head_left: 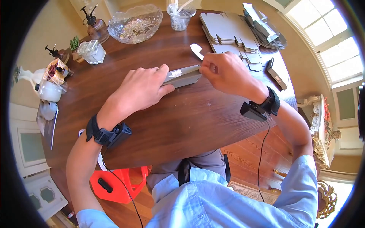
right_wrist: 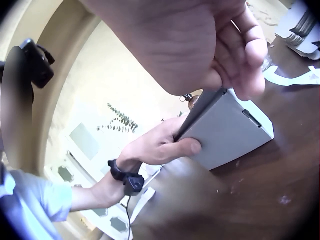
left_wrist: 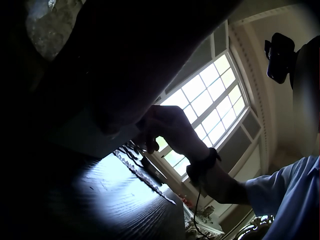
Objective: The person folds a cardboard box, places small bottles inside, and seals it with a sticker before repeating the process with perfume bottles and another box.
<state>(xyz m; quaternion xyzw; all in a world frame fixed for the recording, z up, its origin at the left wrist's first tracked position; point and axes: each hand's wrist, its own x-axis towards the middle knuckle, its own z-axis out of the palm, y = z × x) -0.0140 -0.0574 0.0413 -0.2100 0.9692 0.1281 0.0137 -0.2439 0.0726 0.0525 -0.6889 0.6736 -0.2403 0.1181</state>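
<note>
A slim grey cardboard box (head_left: 185, 78) is held up over the dark wooden table (head_left: 182, 125), tilted on its long edge. My left hand (head_left: 137, 89) grips its left end, the thumb on the near face and the fingers over the far side. At the other end, the curled fingers and thumb of my right hand (head_left: 230, 72) pinch the top corner. The right wrist view shows a dark slot in the end face of the box (right_wrist: 227, 132), just below the right fingertips. In the left wrist view the left hand is mostly in shadow.
Flat grey cardboard pieces (head_left: 222, 26) are stacked at the back right, with a dark narrow box (head_left: 276, 75) nearby. A white curved strip (head_left: 196, 51) lies behind the right hand. A glass bowl (head_left: 133, 26) and a clear cup (head_left: 180, 21) stand at the back. Bottles line the left edge.
</note>
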